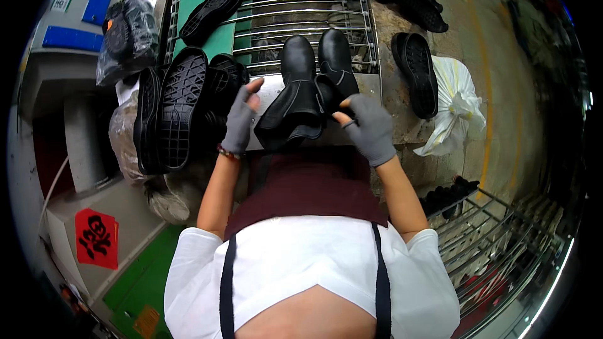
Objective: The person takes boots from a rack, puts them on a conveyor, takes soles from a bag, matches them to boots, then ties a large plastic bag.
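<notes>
Two black leather boots stand side by side in front of me, toes pointing away: the left boot [292,103] and the right boot [336,56]. The left one's shaft leans toward me and to the left. My right hand [372,129], in a grey fingerless glove, has its thumb and forefinger at the right boot's collar and appears to pinch it. Gloved the same way, my left hand [240,122] is raised just left of the left boot, fingers apart and holding nothing. Left of that hand, black treaded soles [182,110] stand on edge.
A metal roller conveyor [301,0] runs away beyond the boots, with a green sheet [207,16] and a single sole [212,12] on it. To the right are another sole [416,75] and a white tied bag [458,107]. A metal rack [496,232] stands at lower right.
</notes>
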Available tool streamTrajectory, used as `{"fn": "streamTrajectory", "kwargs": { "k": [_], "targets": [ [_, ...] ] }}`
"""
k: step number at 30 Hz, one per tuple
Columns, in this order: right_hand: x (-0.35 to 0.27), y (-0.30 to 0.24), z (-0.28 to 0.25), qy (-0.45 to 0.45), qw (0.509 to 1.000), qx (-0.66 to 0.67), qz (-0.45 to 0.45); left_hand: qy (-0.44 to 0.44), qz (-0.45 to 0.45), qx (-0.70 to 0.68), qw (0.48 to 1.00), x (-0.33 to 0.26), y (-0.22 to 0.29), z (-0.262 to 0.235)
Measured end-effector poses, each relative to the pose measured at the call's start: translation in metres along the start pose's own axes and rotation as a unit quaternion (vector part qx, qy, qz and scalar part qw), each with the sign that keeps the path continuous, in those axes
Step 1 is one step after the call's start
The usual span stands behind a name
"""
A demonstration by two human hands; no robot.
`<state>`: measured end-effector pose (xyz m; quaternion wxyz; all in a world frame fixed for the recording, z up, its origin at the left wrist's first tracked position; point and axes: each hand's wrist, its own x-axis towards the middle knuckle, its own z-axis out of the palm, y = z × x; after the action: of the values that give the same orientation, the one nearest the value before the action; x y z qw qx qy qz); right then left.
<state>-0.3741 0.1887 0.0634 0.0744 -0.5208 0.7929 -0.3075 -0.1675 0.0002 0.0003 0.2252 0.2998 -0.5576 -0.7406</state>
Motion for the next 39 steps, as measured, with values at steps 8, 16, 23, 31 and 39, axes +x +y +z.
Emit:
{"fn": "streamTrajectory", "kwargs": {
  "k": [8, 16, 23, 31, 39],
  "targets": [
    [0.054, 0.075, -0.004, -0.181, 0.977, 0.014, 0.114, -0.149, 0.131, 0.629, 0.752, 0.009, 0.019, 0.051],
    [0.086, 0.101, -0.003, -0.104, 0.965, 0.187, 0.15, -0.118, 0.254, 0.703, 0.654, 0.072, 0.069, 0.064],
    [0.061, 0.128, -0.002, -0.232, 0.887, 0.342, 0.206, -0.269, 0.081, 0.62, 0.733, 0.12, 0.081, 0.091],
    [0.004, 0.21, 0.06, -0.064, 0.736, 0.455, 0.497, -0.405, -0.133, 0.295, 0.855, 0.157, 0.051, 0.075],
    [-0.065, 0.26, 0.16, -0.137, 0.617, 0.505, 0.587, -0.288, 0.065, 0.423, 0.857, 0.165, 0.052, 0.142]
  ]
}}
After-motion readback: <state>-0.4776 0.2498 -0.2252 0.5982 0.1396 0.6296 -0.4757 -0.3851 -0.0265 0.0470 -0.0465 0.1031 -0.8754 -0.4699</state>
